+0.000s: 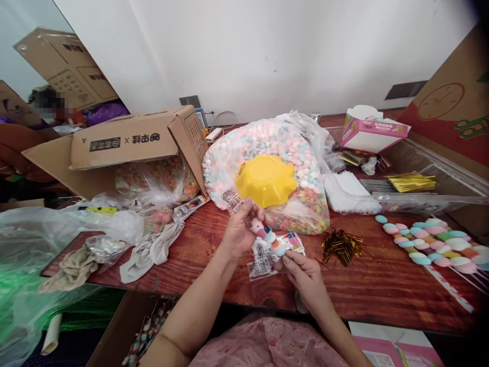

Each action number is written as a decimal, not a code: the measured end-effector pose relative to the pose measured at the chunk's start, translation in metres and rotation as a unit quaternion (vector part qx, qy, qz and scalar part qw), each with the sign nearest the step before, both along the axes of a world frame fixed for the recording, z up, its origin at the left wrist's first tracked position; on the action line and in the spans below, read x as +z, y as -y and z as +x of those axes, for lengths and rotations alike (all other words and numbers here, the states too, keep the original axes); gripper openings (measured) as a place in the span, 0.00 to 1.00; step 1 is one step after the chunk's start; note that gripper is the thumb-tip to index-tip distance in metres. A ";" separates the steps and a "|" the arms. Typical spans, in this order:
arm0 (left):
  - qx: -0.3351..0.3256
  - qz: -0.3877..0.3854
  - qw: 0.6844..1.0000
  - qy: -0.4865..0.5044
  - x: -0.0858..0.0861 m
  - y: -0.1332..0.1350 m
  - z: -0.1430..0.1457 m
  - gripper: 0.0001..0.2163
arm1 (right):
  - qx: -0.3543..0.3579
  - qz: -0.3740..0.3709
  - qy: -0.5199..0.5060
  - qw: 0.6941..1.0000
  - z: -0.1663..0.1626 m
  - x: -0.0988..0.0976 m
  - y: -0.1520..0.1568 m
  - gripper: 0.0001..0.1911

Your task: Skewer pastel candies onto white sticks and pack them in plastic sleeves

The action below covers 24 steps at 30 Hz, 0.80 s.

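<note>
Two hands [237,232] [303,270] hold a printed wrapper [263,232]; a carton [128,140] shows "×".

Left hand [237,235] pinches the upper end of a wrapped marshmallow stick [268,236]; right hand [307,275] grips the lower. Printed plastic wrappers [260,264] beneath, on wooden desk [382,285]. Beyond: upturned yellow bowl [265,178] on bagged pastel marshmallows [248,142]. Gold ties [343,247] beside right hand; more marshmallow sticks [435,242] farther right.
</note>
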<state>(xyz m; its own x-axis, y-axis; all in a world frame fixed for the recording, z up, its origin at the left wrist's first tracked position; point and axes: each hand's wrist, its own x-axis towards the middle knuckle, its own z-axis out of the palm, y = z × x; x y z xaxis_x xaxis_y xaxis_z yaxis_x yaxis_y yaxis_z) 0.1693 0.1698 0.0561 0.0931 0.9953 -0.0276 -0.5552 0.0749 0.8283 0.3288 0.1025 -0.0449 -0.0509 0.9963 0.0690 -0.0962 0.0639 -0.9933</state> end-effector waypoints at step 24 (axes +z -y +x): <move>0.071 0.005 0.993 0.091 -0.012 0.008 -0.008 0.23 | 0.077 -0.100 -0.085 0.988 -0.016 0.010 0.002 0.19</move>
